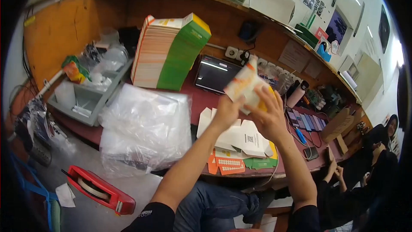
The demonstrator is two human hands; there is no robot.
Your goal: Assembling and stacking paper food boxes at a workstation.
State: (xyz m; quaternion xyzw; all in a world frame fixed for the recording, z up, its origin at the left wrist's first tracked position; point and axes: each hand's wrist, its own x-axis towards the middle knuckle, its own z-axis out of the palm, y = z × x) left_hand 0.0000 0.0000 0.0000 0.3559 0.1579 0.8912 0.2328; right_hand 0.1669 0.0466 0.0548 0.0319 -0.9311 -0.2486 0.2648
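Steadying a white-and-orange carton (243, 83) at twelve o'clock from the unfolded blanks (229, 137) on the counter (201, 102), the person's left hand (226, 114) pinches its edge while the right hand (269, 114) spreads its fingers wide against it, seemingly mid-shaping, the next fold likely needing even support.

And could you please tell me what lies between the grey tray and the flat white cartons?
In the head view, a pile of clear plastic bags lies between the grey tray and the flat white cartons.
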